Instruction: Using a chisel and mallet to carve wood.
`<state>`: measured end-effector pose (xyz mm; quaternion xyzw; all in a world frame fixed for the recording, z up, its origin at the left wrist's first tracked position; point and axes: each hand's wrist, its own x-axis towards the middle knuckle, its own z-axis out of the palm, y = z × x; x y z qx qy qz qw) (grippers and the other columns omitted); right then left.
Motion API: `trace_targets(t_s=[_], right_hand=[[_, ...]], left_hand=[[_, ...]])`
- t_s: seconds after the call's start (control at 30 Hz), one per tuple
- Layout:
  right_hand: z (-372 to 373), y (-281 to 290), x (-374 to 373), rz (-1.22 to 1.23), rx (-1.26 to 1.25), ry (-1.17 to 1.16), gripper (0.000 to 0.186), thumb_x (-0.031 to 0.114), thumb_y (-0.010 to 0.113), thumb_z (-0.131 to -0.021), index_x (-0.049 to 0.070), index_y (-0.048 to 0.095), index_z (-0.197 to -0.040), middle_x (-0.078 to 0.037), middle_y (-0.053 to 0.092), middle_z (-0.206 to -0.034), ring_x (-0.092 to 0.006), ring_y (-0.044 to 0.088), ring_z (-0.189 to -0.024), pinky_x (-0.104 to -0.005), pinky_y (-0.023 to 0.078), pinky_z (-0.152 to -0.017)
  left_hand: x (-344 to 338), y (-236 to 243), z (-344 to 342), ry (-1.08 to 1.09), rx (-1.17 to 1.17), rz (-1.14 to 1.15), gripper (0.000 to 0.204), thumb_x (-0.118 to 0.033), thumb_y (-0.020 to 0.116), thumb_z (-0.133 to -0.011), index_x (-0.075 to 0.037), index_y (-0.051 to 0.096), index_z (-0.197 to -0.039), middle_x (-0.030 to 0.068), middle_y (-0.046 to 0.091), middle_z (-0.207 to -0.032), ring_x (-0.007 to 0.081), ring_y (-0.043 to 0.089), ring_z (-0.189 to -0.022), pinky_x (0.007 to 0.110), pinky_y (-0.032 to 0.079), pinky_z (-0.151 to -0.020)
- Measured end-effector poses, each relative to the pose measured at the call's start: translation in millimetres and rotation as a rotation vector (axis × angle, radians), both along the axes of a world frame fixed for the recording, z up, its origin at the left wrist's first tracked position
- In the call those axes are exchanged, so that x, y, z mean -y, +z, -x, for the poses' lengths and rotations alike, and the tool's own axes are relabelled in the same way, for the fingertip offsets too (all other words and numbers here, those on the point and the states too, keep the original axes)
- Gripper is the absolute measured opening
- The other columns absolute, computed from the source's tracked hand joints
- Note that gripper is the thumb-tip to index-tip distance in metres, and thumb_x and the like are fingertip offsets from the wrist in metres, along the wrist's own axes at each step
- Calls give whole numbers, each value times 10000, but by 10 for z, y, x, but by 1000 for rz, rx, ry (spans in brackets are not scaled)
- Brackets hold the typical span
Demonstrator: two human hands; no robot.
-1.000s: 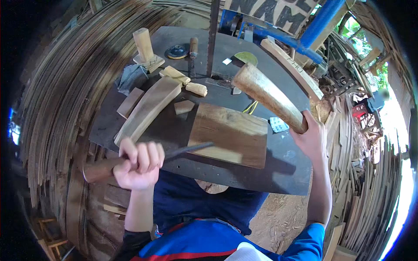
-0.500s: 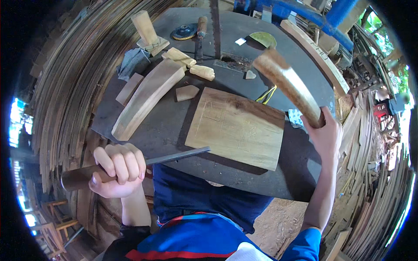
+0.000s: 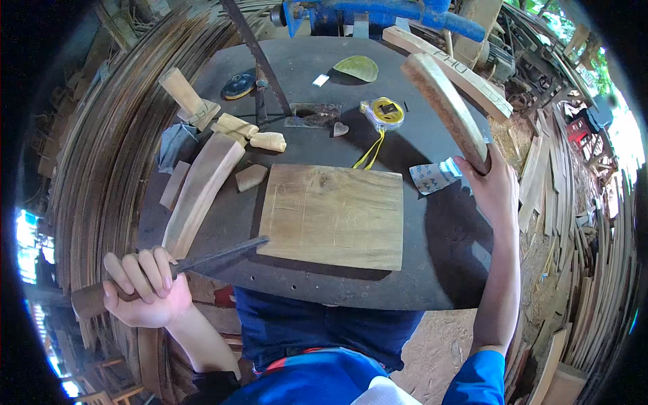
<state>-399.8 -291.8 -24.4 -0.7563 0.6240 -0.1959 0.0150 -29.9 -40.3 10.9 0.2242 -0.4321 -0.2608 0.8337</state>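
My left hand (image 3: 143, 287) is closed round the wooden handle of a chisel (image 3: 219, 254), its long metal blade pointing up and right. The blade's tip appears at the left edge of a flat wooden board (image 3: 364, 219); whether it touches cannot be made out. Thin lines are marked on the board's face. In my right hand (image 3: 491, 185), the lower end of a thick, slightly curved wooden club (image 3: 449, 108) is gripped. The club slants up and left, raised over the table right of the board.
Behind the board on the dark table (image 3: 324, 287) lie a yellow tape measure (image 3: 383, 113) and a crumpled packet (image 3: 432, 177). A curved timber (image 3: 204, 192) and several small wood pieces sit at the left. A thin upright blade (image 3: 256, 57) enters the table slot. Stacked planks flank both sides.
The whole view has shifted and turned. My left hand has drawn left, the chisel tip going from over the board's front to its left edge. The tape measure, hidden before, now shows.
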Motion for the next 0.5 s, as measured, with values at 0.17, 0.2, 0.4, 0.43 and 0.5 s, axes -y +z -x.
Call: trace_targets(t_s=[0.17,0.2,0.4,0.43,0.5], right_hand=[[93,-69,62,47,48,-30,490,487,650,-836,27,569,-987,-199,657,-811,-396,643,-802,-471,490,-692],[100,-96,78,49,50,-31,490,487,650,-836,27,569,-987,-199,657,-811,-396,643,-802,-471,490,-692],[77,-69,88,-52,-19,-50,475,465,655,-831,30,602,-1014,-187,653,-902,-373,636,-895,-459,482,-761],[78,-54,93,-68,-35,-56,478,459,658,-829,26,608,-1024,-183,634,-932,-371,624,-919,-457,476,-777],[81,-53,94,-80,-52,-67,482,453,660,-827,21,614,-1035,-178,615,-962,-370,613,-944,-455,471,-793]], left_hand=[[17,6,-19,113,61,23,312,-302,402,-967,-149,372,-697,-28,383,-438,97,324,-359,239,310,-441],[9,18,-33,110,76,24,307,-300,403,-964,-148,372,-698,-27,384,-442,97,323,-361,240,309,-442],[-14,118,-77,132,146,26,287,-285,411,-950,-146,375,-701,-26,381,-445,96,325,-365,240,300,-441],[-20,129,-84,140,170,30,283,-280,412,-947,-145,375,-701,-26,377,-444,95,324,-365,241,296,-440],[-34,153,-91,133,155,42,281,-277,426,-940,-143,378,-698,-25,380,-443,94,331,-361,236,298,-431]])
